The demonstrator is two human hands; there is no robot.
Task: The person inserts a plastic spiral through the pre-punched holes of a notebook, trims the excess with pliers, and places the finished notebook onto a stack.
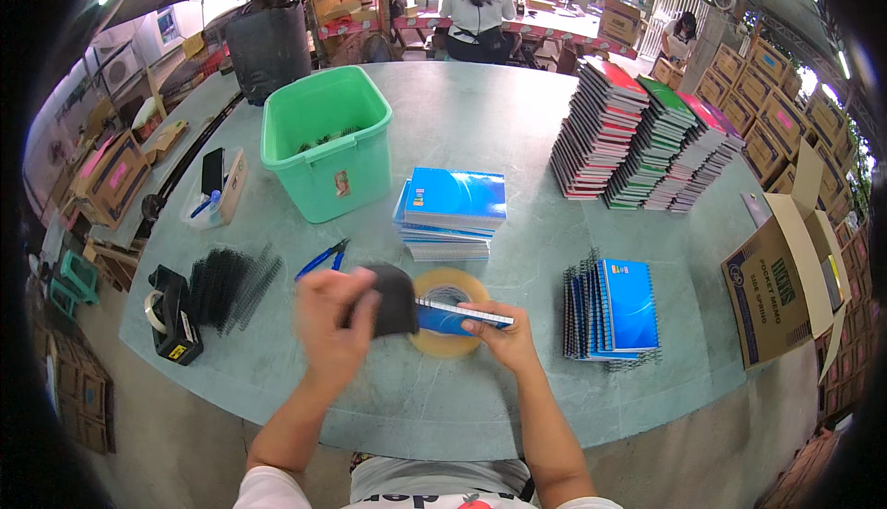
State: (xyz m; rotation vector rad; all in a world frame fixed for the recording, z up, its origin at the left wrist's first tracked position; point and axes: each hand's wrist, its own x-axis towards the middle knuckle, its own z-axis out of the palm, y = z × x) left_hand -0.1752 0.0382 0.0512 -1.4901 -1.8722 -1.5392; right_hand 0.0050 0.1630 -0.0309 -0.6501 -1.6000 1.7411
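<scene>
My right hand grips a small blue notebook by its near end, thumb on top, its white page edge turned up. My left hand, smeared by motion, has thumb and fingers closed at a dark, curved, sheet-like piece beside the notebook's left end; whether the two are joined I cannot tell. Under the notebook lies a wide yellowish tape roll. Blue-handled cutters rest just beyond my left hand. Farther off is a stack of blue notebooks without visible coils.
Black spiral coils and a tape dispenser lie left; a green bin and a small tray stand behind. Coil-bound blue notebooks, tall notebook stacks and an open carton are right. People sit in back.
</scene>
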